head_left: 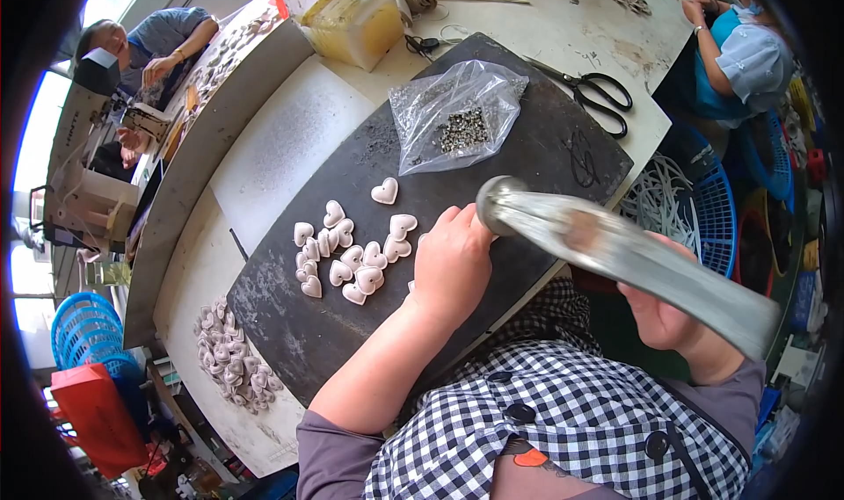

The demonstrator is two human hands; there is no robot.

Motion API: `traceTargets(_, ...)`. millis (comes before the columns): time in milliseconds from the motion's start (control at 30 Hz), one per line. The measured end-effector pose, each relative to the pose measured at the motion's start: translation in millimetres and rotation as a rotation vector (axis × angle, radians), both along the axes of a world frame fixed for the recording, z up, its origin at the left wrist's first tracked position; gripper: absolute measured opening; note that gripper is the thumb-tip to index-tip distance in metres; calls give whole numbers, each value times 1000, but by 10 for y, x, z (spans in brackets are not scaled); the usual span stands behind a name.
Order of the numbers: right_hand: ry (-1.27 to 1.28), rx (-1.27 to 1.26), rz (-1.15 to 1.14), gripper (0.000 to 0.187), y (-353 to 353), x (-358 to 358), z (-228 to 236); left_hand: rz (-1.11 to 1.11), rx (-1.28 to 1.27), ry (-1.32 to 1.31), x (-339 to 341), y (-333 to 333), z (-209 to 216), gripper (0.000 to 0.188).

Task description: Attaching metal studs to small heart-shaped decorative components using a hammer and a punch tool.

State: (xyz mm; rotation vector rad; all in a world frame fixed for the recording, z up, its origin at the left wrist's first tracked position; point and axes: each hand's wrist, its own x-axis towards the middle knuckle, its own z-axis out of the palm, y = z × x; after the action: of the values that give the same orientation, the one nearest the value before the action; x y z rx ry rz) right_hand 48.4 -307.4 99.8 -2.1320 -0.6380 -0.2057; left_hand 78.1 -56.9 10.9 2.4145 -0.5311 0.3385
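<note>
Hammering padded heart appliqués [352, 256], apparently: right hand [655, 314] clamped around hammer [629, 258]; left hand [454, 258] at its nine o'clock, grip hidden; next blow needs careful aim.

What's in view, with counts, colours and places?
Worktable: one, cream, centre
Flat board: one, black, on worktable
Padded hearts: many, pale pink, on board
Heaped hearts: uncounted, pinkish, worktable's left
Plastic bag: one, clear, brassy contents, on board
Large scissors: one, black, beside bag
Plastic baskets: several, blue, both sides
Boxy container: one, yellowish, far side
Co-workers: two, bluish clothing, upper corners
Hammer: one, grey metal, centre right
Left hand: one, bare, over board
Right hand: one, bare, behind hammer
</note>
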Motion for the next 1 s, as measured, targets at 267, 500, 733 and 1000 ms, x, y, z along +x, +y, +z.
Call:
traceTargets(267, 252, -236, -83, 20, -68, 143, -21, 176, -75, 156, -15, -29, 94, 19)
traceTargets(500, 176, -319, -47, 22, -34, 128, -220, 253, -718, 431, -12, -8, 153, 12)
traceTargets(733, 215, -375, -42, 19, -23, 163, -315, 306, -628, 339, -133, 345, 246, 8)
traceTargets(1000, 244, -271, -46, 18, 20, 125, -254, 318, -688, 423, -262, 461, 311, 9)
